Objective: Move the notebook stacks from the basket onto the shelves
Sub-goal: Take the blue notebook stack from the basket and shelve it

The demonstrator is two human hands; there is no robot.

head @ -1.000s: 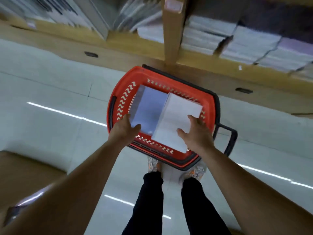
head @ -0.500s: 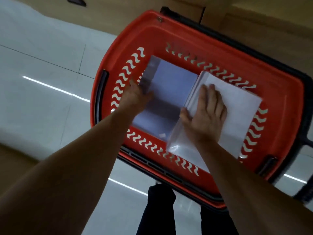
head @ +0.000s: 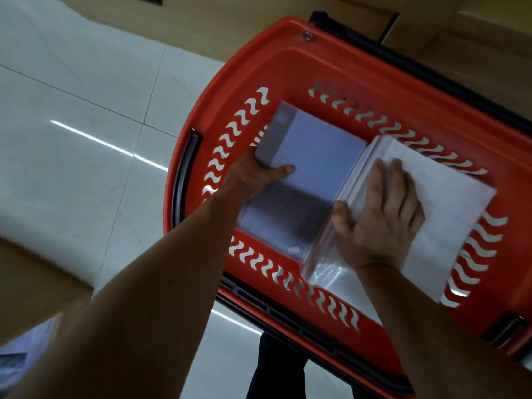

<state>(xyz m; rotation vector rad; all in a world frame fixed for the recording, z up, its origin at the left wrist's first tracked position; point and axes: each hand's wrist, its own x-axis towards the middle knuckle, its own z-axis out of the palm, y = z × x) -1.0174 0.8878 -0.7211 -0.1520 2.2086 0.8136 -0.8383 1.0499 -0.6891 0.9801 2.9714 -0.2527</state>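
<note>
A red plastic basket point(head: 290, 67) stands on the floor below me. Inside it lie two shrink-wrapped notebook stacks side by side: a lilac stack point(head: 313, 156) on the left and a white stack point(head: 449, 208) on the right. My left hand point(head: 253, 174) grips the left edge of the lilac stack, thumb on its top cover and fingers hidden under the edge. My right hand point(head: 383, 208) lies flat on the white stack, fingers straight, thumb at that stack's left edge where the two stacks meet.
The wooden base of the shelf unit point(head: 259, 21) runs along the top, right behind the basket. White tiled floor point(head: 86, 110) spreads to the left. The basket's black handle point(head: 187, 165) hangs on its left side. My dark trouser legs point(head: 273, 370) are below the basket.
The camera has dropped closer to the basket. My left hand has taken hold of the lilac stack's left edge, thumb on top. My right hand stays flat on the white stack.
</note>
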